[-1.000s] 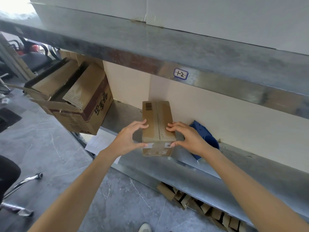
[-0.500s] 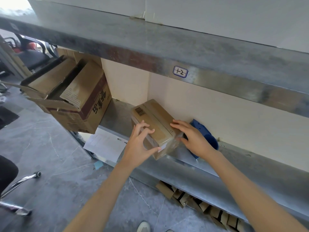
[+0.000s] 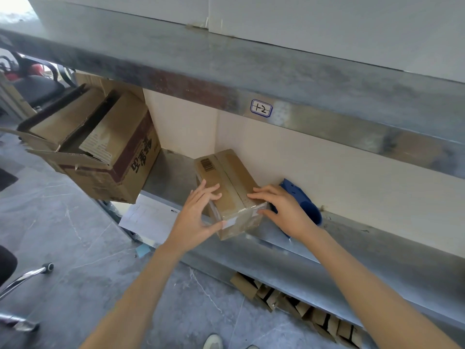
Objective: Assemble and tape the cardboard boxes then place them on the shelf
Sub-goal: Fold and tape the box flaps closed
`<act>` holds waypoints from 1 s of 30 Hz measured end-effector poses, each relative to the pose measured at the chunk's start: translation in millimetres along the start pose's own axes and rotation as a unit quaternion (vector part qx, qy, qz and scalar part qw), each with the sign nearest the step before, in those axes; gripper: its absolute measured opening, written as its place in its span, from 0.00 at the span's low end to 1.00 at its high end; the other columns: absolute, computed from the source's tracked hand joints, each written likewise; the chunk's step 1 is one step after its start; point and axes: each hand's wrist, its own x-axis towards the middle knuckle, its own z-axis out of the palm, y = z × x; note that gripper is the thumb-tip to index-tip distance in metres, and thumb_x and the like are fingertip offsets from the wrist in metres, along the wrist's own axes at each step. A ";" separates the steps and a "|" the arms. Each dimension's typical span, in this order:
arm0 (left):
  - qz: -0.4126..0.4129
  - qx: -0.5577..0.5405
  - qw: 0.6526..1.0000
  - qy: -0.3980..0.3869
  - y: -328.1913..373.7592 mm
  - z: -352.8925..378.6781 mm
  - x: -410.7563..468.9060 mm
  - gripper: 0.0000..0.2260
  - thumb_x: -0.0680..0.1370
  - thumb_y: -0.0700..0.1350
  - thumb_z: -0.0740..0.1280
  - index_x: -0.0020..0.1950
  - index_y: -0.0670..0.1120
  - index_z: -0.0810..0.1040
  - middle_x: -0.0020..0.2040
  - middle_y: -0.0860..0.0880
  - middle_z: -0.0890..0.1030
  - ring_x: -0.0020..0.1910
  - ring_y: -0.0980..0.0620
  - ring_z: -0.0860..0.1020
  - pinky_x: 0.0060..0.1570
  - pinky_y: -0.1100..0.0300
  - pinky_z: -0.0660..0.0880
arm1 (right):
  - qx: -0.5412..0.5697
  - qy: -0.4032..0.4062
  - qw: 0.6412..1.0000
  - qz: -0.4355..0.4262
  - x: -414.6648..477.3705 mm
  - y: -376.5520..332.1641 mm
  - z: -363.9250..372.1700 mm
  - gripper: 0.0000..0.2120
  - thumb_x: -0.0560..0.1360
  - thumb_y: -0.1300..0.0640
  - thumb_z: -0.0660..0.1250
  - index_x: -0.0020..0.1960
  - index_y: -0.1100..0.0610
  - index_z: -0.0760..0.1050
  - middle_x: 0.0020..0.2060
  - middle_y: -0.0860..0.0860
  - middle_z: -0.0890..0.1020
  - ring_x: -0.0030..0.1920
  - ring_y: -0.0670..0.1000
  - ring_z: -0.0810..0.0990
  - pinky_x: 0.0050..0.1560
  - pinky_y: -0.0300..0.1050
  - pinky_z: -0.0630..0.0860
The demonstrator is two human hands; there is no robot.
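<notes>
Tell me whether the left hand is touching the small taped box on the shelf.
Touching. In the head view the left hand lays its fingers on top of the small taped box and its thumb against the near end, no gap.

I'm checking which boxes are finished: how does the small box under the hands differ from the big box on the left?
The small box is taped shut; the big box has its flaps open. The small box shows a barcode; the big box carries large dark characters. Both are brown cardboard.

storeroom (labelled metal shelf (image 3: 276,79), cartons (image 3: 105,152))
</notes>
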 end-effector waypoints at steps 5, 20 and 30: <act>-0.031 -0.016 0.999 -0.018 -20.3 -29.9 -1.3 0.26 0.72 0.46 0.77 0.67 0.58 0.75 0.71 0.61 0.71 0.72 0.62 0.66 0.70 0.58 0.66 | -0.032 -0.020 0.999 -0.038 1.8 -11.7 3.1 0.24 0.71 0.57 0.75 0.65 0.45 0.78 0.56 0.46 0.79 0.58 0.45 0.72 0.59 0.41 0.72; -0.172 -0.078 0.974 0.124 -16.6 -17.3 -18.4 0.33 0.68 0.50 0.80 0.70 0.52 0.70 0.62 0.55 0.77 0.61 0.61 0.74 0.60 0.58 0.74 | -0.026 0.016 0.998 -0.061 20.1 -50.6 44.5 0.24 0.66 0.47 0.78 0.61 0.47 0.81 0.52 0.46 0.74 0.56 0.47 0.73 0.53 0.48 0.77; -0.231 -0.027 0.965 0.118 4.5 8.4 -10.0 0.62 0.56 0.72 0.74 0.80 0.49 0.50 0.75 0.59 0.52 0.74 0.57 0.57 0.69 0.57 0.64 | -0.046 -0.011 0.995 -0.088 24.5 -45.1 48.9 0.28 0.69 0.54 0.78 0.67 0.47 0.76 0.58 0.45 0.72 0.59 0.44 0.69 0.52 0.44 0.76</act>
